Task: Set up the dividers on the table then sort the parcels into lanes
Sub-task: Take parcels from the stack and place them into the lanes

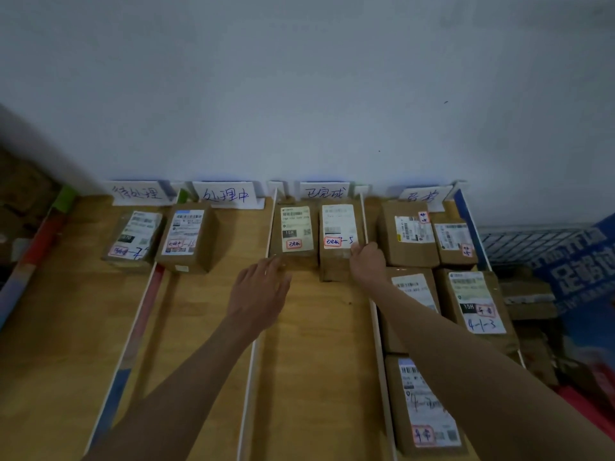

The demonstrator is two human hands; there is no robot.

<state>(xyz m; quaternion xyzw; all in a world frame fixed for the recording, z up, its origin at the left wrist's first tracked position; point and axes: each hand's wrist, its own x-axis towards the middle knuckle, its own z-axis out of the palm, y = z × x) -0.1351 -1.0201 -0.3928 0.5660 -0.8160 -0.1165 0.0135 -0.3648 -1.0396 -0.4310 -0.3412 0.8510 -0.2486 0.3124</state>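
Parcel label (294, 227) print blurred, nearest parcel (426, 407) partly behind right forearm

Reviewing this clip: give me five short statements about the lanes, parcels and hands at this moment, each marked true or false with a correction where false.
1. Two parcels lie side by side at the far end of the third lane from the left. True: the left parcel and the right parcel.
2. The right hand rests on the near right corner of the right parcel. True.
3. The left hand holds a parcel up off the table. False: it lies with straight fingers at the near edge of the left parcel, which sits on the table.
4. The rightmost lane holds one parcel. False: five show there.
5. Paper signs stand at the far end of the lanes. True.
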